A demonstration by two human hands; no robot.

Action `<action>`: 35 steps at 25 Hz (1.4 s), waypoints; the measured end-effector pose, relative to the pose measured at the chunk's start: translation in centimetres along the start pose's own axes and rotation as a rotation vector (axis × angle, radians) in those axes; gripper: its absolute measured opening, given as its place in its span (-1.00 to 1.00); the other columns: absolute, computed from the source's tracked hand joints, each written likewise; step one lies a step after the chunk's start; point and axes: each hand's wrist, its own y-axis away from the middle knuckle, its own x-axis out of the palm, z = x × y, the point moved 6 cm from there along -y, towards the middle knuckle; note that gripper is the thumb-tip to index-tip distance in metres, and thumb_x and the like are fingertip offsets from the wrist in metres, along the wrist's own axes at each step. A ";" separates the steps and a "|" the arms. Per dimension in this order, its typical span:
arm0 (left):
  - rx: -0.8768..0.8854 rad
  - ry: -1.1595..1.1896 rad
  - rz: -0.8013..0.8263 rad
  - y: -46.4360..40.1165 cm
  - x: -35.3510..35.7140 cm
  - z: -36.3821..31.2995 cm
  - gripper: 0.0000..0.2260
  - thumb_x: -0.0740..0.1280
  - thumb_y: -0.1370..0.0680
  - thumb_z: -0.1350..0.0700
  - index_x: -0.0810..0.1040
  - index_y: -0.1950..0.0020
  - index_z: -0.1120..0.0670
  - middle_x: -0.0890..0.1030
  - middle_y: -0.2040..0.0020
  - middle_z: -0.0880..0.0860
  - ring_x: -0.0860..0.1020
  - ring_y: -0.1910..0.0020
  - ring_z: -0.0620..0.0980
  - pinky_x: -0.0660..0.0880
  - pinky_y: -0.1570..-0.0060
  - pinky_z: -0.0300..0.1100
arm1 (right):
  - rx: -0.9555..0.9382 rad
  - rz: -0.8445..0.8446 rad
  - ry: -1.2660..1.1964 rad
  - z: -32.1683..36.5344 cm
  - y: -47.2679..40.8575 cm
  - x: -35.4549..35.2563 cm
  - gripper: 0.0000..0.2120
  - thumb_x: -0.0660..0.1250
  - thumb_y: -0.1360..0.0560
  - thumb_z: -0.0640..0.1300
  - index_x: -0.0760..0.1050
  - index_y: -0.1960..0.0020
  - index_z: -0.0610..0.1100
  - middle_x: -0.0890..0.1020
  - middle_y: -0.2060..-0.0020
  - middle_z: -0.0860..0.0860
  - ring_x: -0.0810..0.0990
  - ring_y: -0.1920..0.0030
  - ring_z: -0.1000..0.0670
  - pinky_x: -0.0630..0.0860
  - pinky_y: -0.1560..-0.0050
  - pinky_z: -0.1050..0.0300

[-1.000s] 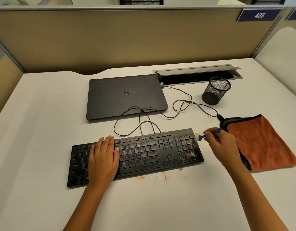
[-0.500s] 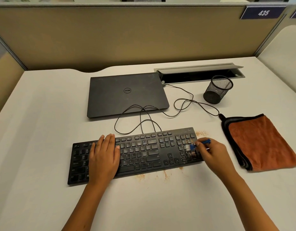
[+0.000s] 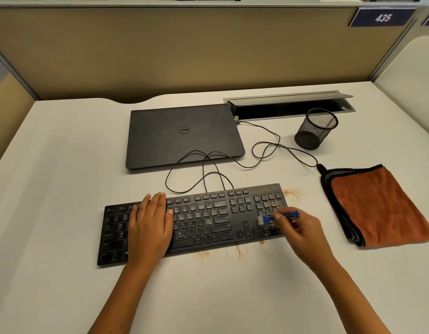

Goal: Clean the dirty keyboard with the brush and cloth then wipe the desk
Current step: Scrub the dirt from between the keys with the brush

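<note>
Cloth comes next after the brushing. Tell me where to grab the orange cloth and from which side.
Take the orange cloth at its near left corner, where the folded dark-edged layers stack thick. Come in from the left with the fingers pinching the whole stack, since it lies flat on the desk and that edge faces the keyboard.

One keyboard (image 3: 194, 221), one brush (image 3: 278, 217), one folded cloth (image 3: 380, 208), one closed laptop (image 3: 182, 136), one mesh pen cup (image 3: 314, 128), one cable (image 3: 257, 153) and two hands, left hand (image 3: 149, 227) and right hand (image 3: 302, 233), show on one tabletop (image 3: 64, 165).

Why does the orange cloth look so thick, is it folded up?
Folded. The orange cloth lies flat on the desk, and stacked dark-edged layers show along its left and front edges.
</note>
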 end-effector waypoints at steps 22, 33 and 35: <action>-0.001 -0.004 -0.001 0.0 0.1 -0.1 -0.48 -0.03 -0.63 -0.09 0.42 -0.44 0.16 0.50 -0.38 0.13 0.37 -0.43 0.15 0.24 -0.39 0.17 | -0.014 0.001 0.120 -2.3 2.4 -1.4 -0.87 0.33 -0.51 -0.20 0.59 -0.03 -0.09 0.63 0.13 0.08 0.59 0.19 0.11 0.49 0.23 0.42; -0.006 -0.005 0.001 0.1 0.1 0.1 -0.47 -0.03 -0.63 -0.09 0.42 -0.45 0.16 0.49 -0.39 0.13 0.36 -0.44 0.14 0.23 -0.41 0.16 | 0.096 -0.122 -0.024 -2.3 0.9 -2.5 -0.89 0.24 -0.56 -0.19 0.55 0.03 -0.06 0.66 0.23 0.07 0.64 0.24 0.09 0.56 0.22 0.20; -0.005 -0.006 0.001 0.1 0.1 0.0 -0.47 -0.03 -0.63 -0.09 0.42 -0.45 0.16 0.49 -0.39 0.12 0.36 -0.44 0.14 0.23 -0.40 0.16 | 0.066 -0.121 0.158 -2.1 0.6 -2.2 -0.89 0.25 -0.55 -0.21 0.55 0.06 -0.10 0.65 0.26 0.02 0.59 0.30 0.07 0.52 0.29 0.17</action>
